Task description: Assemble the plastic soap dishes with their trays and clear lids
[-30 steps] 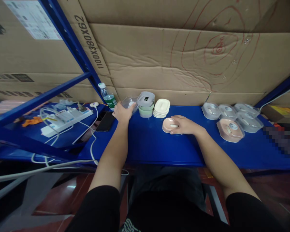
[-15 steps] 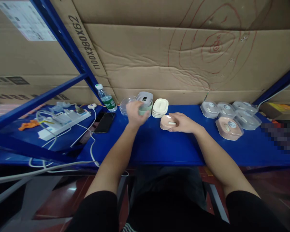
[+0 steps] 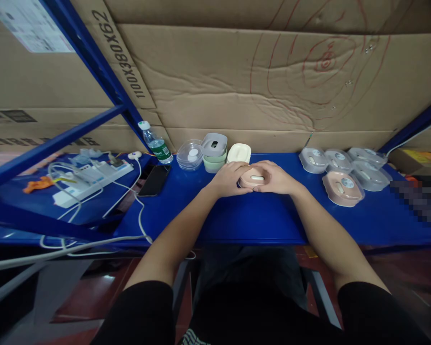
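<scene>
A small pink box (image 3: 253, 178) with a white oblong piece on its top is between my hands, over the blue table. My left hand (image 3: 230, 181) grips its left side, fingers closed around the edge. On the other side my right hand (image 3: 276, 178) is wrapped round the right edge. Just behind stands a stack of cream lids (image 3: 239, 152), partly hidden by my left hand. Left of that, a grey box with a dark slot (image 3: 214, 143) rests on green boxes (image 3: 214, 163). Stacked clear lids (image 3: 189, 155) lie beside them.
Several boxes with clear covers, a pink one (image 3: 343, 188) among them, stand at the right. A water bottle (image 3: 157, 143), a phone (image 3: 154, 180) and a power strip (image 3: 93, 182) with loose cables are at the left. Cardboard (image 3: 201, 72) walls the back.
My left hand has moved right, from the green and grey boxes to the pink box, and now grips its left side. My right hand has stayed on the pink box.
</scene>
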Demonstrator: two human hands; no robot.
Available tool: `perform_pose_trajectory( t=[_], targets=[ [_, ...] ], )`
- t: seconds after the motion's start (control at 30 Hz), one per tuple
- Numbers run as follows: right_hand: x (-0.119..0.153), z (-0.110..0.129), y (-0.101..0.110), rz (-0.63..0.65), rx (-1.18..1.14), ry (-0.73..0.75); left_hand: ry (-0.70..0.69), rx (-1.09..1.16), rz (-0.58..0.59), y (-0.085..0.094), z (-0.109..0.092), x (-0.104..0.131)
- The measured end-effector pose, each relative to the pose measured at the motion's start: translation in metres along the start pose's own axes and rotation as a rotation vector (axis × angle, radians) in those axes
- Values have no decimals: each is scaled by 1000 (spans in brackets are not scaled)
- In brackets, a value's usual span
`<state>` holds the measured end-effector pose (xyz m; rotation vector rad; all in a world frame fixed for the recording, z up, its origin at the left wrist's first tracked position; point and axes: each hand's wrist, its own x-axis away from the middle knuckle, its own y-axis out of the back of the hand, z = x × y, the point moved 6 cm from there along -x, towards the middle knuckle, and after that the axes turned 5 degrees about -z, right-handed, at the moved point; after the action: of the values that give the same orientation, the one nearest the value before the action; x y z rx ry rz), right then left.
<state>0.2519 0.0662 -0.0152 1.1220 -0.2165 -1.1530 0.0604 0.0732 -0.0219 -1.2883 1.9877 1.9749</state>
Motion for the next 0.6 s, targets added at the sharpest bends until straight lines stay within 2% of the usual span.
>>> perform_pose_trajectory(
  t=[0.17, 0.27, 0.43, 0.5, 0.6],
  targets=[
    [1, 3, 8, -61, -86, -77, 22, -25, 52, 1, -2, 1],
    [2, 4, 9, -90, -147, -82, 30, -13, 23, 2, -1, 1],
    [2, 7, 15, -167, -273, -79, 124, 17, -143, 7, 16, 3],
    [3, 9, 21, -250, -277, -63, 228, 79, -242, 11, 24, 5],
    [6, 9, 31, -411, -164, -82, 387, 195, -351, 14, 30, 10]
  ],
)
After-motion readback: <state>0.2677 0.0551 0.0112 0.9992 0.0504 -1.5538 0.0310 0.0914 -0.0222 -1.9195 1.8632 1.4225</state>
